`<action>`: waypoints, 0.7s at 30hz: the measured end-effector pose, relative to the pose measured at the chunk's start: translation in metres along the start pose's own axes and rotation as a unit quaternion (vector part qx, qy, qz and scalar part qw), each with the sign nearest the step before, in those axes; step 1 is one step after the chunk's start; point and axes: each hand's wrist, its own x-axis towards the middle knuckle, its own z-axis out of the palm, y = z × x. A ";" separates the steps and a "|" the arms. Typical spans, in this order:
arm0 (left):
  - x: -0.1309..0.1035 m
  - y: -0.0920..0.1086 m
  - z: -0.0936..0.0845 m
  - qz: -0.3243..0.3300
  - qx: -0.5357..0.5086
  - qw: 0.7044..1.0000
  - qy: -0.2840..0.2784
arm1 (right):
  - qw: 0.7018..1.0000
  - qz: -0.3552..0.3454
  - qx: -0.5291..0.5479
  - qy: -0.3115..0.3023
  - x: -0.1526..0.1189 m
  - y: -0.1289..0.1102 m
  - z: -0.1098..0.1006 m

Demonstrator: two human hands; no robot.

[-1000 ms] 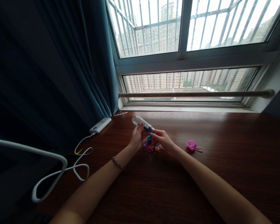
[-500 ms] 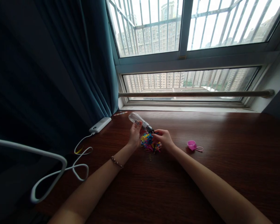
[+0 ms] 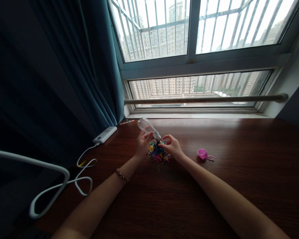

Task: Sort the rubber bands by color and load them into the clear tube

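Note:
A clear bottle (image 3: 149,127) is tilted, its neck pointing down to the right over a pile of colourful paper clips (image 3: 158,153) on the brown table. My left hand (image 3: 142,144) is wrapped round the bottle's lower side. Just right of the bottle's mouth, my right hand (image 3: 172,146) has its thumb and index finger curved apart near some dark clips at the opening; whether its fingertips touch one is too small to tell. One single clip (image 3: 158,168) lies in front of the pile.
A pink cup with a looped handle (image 3: 202,153) sits on the table (image 3: 229,186) at right. At left are a white power bank (image 3: 105,134) and its white cable (image 3: 83,177). A blue curtain (image 3: 99,66) and a window stand behind.
The bottle's neck has dropped closer to the pile, and dark clips show at its mouth. My right hand's thumb and index finger have spread apart. The whole view has shifted slightly.

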 end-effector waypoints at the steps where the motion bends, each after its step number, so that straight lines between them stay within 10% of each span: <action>1: 0.000 0.001 0.000 0.001 0.006 1.000 -0.006 | 1.000 -0.003 -0.002 -0.002 0.000 0.000 0.000; 14: 0.004 -0.005 -0.003 -0.137 -0.126 0.983 0.005 | 0.999 -0.010 0.048 -0.019 -0.003 -0.009 0.000; 21: 0.006 -0.006 -0.007 -0.231 -0.168 0.958 -0.022 | 0.982 -0.006 0.101 -0.158 -0.012 -0.018 0.008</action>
